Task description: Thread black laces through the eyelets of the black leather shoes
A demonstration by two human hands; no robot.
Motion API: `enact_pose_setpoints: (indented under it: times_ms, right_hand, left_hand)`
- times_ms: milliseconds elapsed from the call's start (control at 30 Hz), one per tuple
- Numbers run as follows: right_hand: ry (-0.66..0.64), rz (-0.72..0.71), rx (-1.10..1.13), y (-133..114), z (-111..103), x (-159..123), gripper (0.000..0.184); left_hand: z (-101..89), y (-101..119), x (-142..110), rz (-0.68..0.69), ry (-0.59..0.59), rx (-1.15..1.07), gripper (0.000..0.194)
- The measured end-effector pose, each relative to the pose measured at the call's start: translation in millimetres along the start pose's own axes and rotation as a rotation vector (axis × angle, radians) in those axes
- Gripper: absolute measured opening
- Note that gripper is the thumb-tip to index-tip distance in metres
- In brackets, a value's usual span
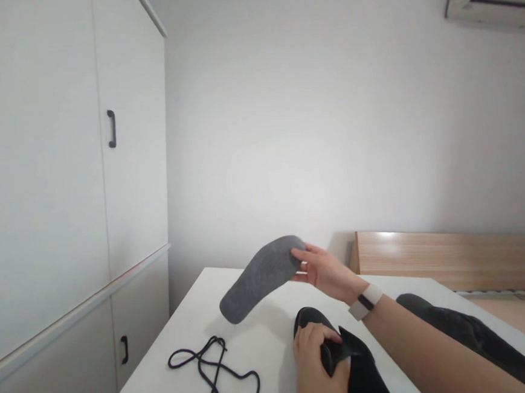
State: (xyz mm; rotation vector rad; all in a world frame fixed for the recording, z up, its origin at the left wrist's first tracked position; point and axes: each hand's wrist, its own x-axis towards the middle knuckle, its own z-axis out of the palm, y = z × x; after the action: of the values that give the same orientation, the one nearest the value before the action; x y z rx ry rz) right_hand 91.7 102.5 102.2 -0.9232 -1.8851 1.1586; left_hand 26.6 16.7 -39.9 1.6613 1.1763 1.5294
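Observation:
A grey insole (262,278) is held above the white table by one end, pinched between the thumb and fingers of my right hand (325,270). Its other end points down and to the left. My left hand (318,358) grips a black shoe (364,364) at the table's near side, its fingers wrapped over the upper by the opening. The shoe's toe points away from me, and the bottom of the picture cuts off the rest. To the left lies a loose black shoelace (212,367) in loops on the tabletop.
Behind my right forearm a second black shoe or boot (463,326) lies on the white table (221,278), partly covered by the arm. A white cabinet (135,140) stands at the left. Beyond the table is a wooden headboard (453,257) against the wall.

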Motion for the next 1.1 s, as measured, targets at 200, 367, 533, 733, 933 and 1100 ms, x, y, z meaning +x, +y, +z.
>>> enact_pose_setpoints:
  times_ms: [200,367,533,733,933,1100]
  right_hand:
    - [0.228,-0.061,0.136,-23,-62,-70,0.039]
    - [0.087,0.178,-0.299,7,-41,-114,0.040]
    - [0.193,0.073,-0.778,31,-11,-155,0.039]
    - [0.059,0.091,-0.947,53,-24,-185,0.035]
    - [-0.164,0.209,-0.891,6,-36,-182,0.023]
    - [-0.178,0.185,-0.981,-42,-43,-177,0.015]
  left_hand:
    - [-6.9,5,9,-0.134,0.042,-0.131,0.010]
    - [-4.4,11,12,-0.191,0.067,-0.180,0.012]
    - [-1.6,14,9,-0.214,0.127,-0.198,0.017]
    - [-1.8,16,8,-0.266,0.145,-0.264,0.017]
    - [-14.8,11,16,-0.376,0.045,-0.424,0.022]
    - [-19.1,3,20,-0.410,0.012,-0.485,0.030]
